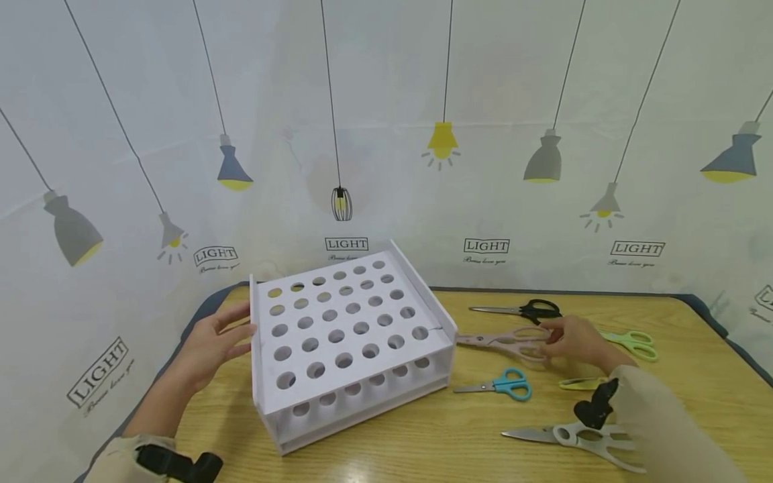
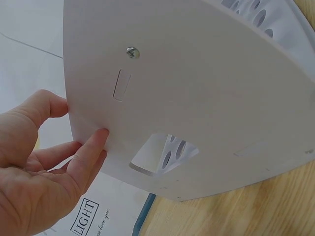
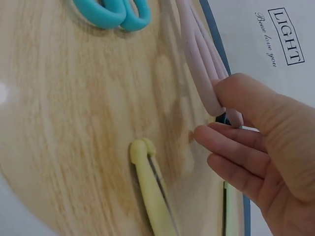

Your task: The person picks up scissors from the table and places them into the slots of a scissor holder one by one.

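Observation:
A white rack (image 1: 338, 315) with rows of round holes stands tilted toward the left on the table. My left hand (image 1: 211, 345) touches its left side panel (image 2: 197, 98) with fingertips, thumb near the panel's edge. In my right hand (image 1: 576, 342) the handle loops of pink scissors (image 1: 513, 343) are pinched between thumb and fingers. The pink scissors (image 3: 197, 59) look raised off the table in the right wrist view, and their blade end meets the rack's right edge in the head view. Whether it touches the rack I cannot tell.
Black scissors (image 1: 537, 310) lie behind the pink pair, turquoise scissors (image 1: 507, 385) in front. Light green scissors (image 1: 637, 343), a yellow-handled pair (image 1: 580, 384) and white-handled kitchen scissors (image 1: 580, 439) lie near my right arm. A cloth backdrop (image 1: 386, 134) hangs behind the table.

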Available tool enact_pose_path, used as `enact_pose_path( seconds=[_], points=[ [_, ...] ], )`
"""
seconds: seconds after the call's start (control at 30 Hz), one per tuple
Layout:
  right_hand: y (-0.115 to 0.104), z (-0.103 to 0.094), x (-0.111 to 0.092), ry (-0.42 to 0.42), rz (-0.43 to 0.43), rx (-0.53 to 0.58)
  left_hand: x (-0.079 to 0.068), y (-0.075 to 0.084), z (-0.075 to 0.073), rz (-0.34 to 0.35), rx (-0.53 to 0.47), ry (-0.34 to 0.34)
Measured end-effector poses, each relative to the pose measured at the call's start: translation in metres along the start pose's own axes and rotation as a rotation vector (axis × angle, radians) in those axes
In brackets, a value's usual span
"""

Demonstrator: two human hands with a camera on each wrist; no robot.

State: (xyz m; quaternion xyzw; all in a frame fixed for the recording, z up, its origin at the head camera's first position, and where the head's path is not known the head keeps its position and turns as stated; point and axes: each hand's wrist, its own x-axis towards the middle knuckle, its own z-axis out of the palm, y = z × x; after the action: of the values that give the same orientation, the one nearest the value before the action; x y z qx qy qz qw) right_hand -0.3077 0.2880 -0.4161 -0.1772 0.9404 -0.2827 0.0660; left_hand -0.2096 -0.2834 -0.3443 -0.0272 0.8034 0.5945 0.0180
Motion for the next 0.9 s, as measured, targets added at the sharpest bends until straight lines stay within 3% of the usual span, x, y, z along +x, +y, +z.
enact_pose_path(
  seconds=[0.2, 0.4, 0.57, 0.77, 0.9],
  points=[
    [-0.004, -0.005, 0.001, 0.011, -0.038, 0.023, 0.0, 0.001, 0.001, 0.007, 0.0, 0.0],
    [-0.008, -0.009, 0.007, 0.076, -0.041, 0.063, 0.001, 0.001, 0.001, 0.005, 0.006, 0.007],
    [-0.013, -0.012, 0.008, 0.111, -0.031, 0.142, -0.001, 0.0, 0.0, -0.002, 0.014, 0.016],
    [-0.027, -0.023, 0.006, 0.088, -0.035, 0.338, 0.0, 0.001, -0.001, -0.006, 0.016, 0.013],
    [-0.036, -0.029, 0.005, 0.102, -0.062, 0.341, 0.0, 0.001, -0.001, -0.007, 0.005, 0.01]
  ],
)
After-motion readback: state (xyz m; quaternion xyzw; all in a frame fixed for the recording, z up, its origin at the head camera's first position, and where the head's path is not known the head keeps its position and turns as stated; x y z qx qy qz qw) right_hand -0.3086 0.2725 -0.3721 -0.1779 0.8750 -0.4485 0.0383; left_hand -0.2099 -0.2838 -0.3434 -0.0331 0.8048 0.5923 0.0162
